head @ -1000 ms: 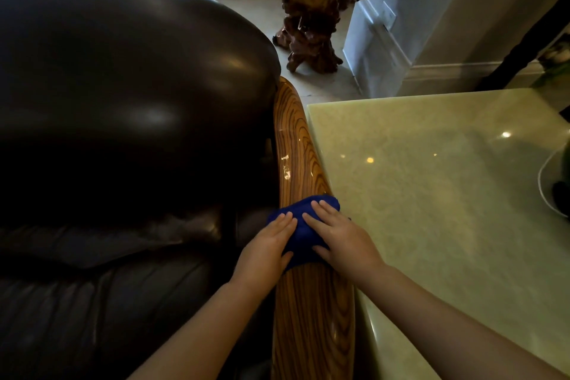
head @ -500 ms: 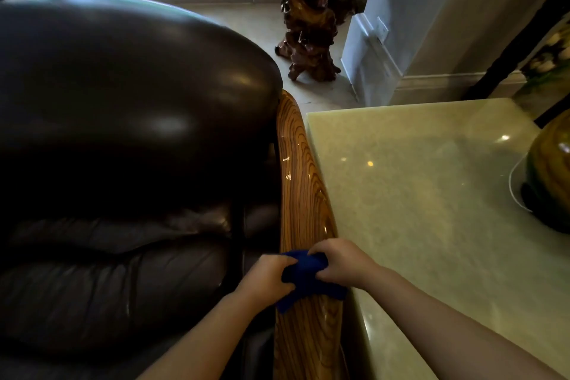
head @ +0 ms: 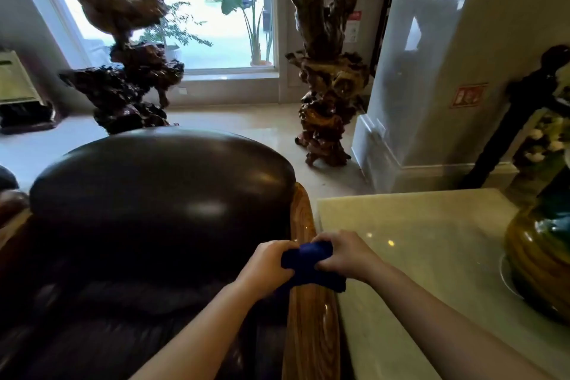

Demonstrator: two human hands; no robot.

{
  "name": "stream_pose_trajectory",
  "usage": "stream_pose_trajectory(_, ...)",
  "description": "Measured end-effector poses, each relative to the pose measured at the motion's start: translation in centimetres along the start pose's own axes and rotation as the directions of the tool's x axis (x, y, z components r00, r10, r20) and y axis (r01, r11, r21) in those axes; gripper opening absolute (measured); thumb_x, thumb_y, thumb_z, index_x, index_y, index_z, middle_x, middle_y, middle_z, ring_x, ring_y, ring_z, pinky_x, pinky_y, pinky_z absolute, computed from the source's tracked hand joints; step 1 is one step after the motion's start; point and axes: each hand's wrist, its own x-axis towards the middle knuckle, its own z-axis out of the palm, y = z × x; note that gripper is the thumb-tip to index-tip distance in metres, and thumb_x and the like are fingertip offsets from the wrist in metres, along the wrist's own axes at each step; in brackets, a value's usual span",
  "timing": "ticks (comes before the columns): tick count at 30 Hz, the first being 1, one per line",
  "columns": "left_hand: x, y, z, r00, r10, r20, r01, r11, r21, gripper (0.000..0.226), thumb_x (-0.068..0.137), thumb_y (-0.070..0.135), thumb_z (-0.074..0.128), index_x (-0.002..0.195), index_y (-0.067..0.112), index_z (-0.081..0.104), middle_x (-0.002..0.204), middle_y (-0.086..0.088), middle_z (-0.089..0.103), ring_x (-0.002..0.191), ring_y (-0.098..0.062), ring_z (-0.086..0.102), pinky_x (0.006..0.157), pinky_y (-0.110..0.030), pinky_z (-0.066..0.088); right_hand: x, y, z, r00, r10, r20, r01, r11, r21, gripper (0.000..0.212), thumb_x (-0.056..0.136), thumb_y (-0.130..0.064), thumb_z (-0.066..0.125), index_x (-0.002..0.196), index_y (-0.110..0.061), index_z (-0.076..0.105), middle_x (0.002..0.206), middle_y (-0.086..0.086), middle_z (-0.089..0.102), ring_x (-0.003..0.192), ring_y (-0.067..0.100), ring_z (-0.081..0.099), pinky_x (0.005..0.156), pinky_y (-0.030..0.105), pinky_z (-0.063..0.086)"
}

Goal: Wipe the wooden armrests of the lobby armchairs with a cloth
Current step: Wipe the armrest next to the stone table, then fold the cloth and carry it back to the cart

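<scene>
A dark leather armchair [head: 160,213] fills the lower left, with a glossy striped wooden armrest [head: 311,327] running along its right side. A bunched blue cloth [head: 311,262] is held over that armrest, gripped from both sides. My left hand [head: 265,265] clutches its left end and my right hand [head: 342,251] clutches its right end. The cloth's lower edge hangs down to the armrest's top; whether it rests on the wood I cannot tell.
A pale green stone-topped table [head: 431,256] adjoins the armrest on the right, with a brown-green vase [head: 539,262] at its right edge. Two carved root sculptures [head: 327,92] [head: 129,77] stand on the floor behind the chair, beside a white pillar [head: 416,71] and a window.
The view has tilted up, showing the window and sculptures. Both hands went from flat on the cloth to gripping it bunched, and slid back along the armrest toward me.
</scene>
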Motion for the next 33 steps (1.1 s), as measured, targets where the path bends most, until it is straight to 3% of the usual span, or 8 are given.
stream_pose_trajectory(3, -1.9, 2.5, -5.4, 0.995, 0.018, -0.097, -0.015, 0.999, 0.031, 0.043, 0.072, 0.011, 0.068, 0.111, 0.028, 0.059, 0.102, 0.015, 0.056, 0.095, -0.001, 0.054, 0.076, -0.010, 0.044, -0.2, -5.2, -3.1, 0.994, -0.107, -0.022, 0.107, 0.994, -0.012, 0.038, 0.067, -0.025, 0.073, 0.104, -0.027, 0.063, 0.091, -0.009, 0.060, 0.080, 0.004, 0.055, 0.065, 0.014, 0.041)
stream_pose_trajectory(7, -5.3, 4.6, -12.8, 0.973, 0.020, -0.230, -0.004, 0.997, 0.072, 0.047, 0.069, 0.011, 0.069, 0.113, 0.026, 0.059, 0.106, 0.010, 0.061, 0.095, -0.003, 0.057, 0.085, -0.015, 0.045, -0.3, -12.5, -5.4, 0.968, -0.239, -0.074, 0.238, 0.971, -0.029, 0.043, 0.065, -0.029, 0.073, 0.106, -0.029, 0.064, 0.097, -0.006, 0.065, 0.087, 0.009, 0.059, 0.077, 0.024, 0.050)
stream_pose_trajectory(11, -10.3, 5.6, -19.2, 0.926, 0.002, -0.378, 0.028, 0.997, 0.075, 0.051, 0.064, 0.011, 0.070, 0.112, 0.025, 0.061, 0.107, 0.004, 0.066, 0.095, -0.005, 0.060, 0.087, -0.018, 0.046, -0.9, -19.8, -6.2, 0.922, -0.378, -0.090, 0.377, 0.926, -0.020, 0.041, 0.065, -0.028, 0.075, 0.104, -0.030, 0.064, 0.090, -0.013, 0.059, 0.079, -0.003, 0.054, 0.067, 0.011, 0.039)
stream_pose_trajectory(15, -17.5, 5.7, -24.2, 0.871, -0.027, -0.490, 0.056, 0.997, 0.045, 0.053, 0.063, 0.006, 0.072, 0.113, 0.019, 0.061, 0.102, 0.000, 0.068, 0.095, -0.011, 0.063, 0.093, -0.029, 0.049, -2.8, -27.5, -4.7, 0.874, -0.478, -0.083, 0.481, 0.877, 0.010, 0.040, 0.065, -0.022, 0.076, 0.104, -0.025, 0.065, 0.094, -0.005, 0.065, 0.084, 0.009, 0.060, 0.074, 0.019, 0.047)
stream_pose_trajectory(19, -26.9, 4.0, -27.9, 0.834, -0.081, -0.545, 0.106, 0.994, 0.015, 0.049, 0.065, 0.005, 0.073, 0.111, 0.017, 0.062, 0.100, -0.003, 0.068, 0.094, -0.013, 0.064, 0.088, -0.023, 0.049, -5.8, -35.1, -0.1, 0.831, -0.554, -0.046, 0.556, 0.828, 0.071, 0.040, 0.064, -0.019, 0.077, 0.102, -0.020, 0.066, 0.098, 0.004, 0.069, 0.088, 0.017, 0.064, 0.084, 0.035, 0.053)
stream_pose_trajectory(22, -35.1, 1.8, -29.7, 0.800, -0.152, -0.581, 0.184, 0.983, -0.005, 0.040, 0.067, 0.010, 0.073, 0.105, 0.020, 0.066, 0.096, 0.006, 0.068, 0.088, -0.004, 0.062, 0.081, -0.011, 0.047, -8.2, -40.4, 5.0, 0.803, -0.595, -0.015, 0.592, 0.796, 0.126, 0.039, 0.061, -0.020, 0.080, 0.097, -0.023, 0.065, 0.096, 0.004, 0.071, 0.084, 0.015, 0.065, 0.083, 0.033, 0.053)
stream_pose_trajectory(27, -49.1, -2.6, -31.7, 0.769, -0.282, -0.574, 0.281, 0.955, -0.093, 0.035, 0.068, 0.003, 0.072, 0.101, 0.015, 0.068, 0.099, -0.004, 0.070, 0.094, -0.016, 0.064, 0.087, -0.025, 0.051, -12.6, -48.4, 14.8, 0.724, -0.677, 0.134, 0.642, 0.732, 0.228, 0.034, 0.059, -0.024, 0.081, 0.086, -0.035, 0.064, 0.092, 0.002, 0.072, 0.084, 0.014, 0.066, 0.085, 0.037, 0.053)
stream_pose_trajectory(33, -62.6, -7.1, -33.8, 0.682, -0.428, -0.592, 0.392, 0.898, -0.198, 0.034, 0.067, 0.002, 0.072, 0.096, 0.020, 0.068, 0.087, 0.007, 0.069, 0.076, 0.005, 0.064, 0.069, -0.010, 0.050, -16.3, -57.7, 24.3, 0.605, -0.744, 0.284, 0.674, 0.668, 0.316, 0.038, 0.063, -0.015, 0.080, 0.099, -0.017, 0.065, 0.095, 0.009, 0.072, 0.088, 0.022, 0.067, 0.086, 0.043, 0.054)
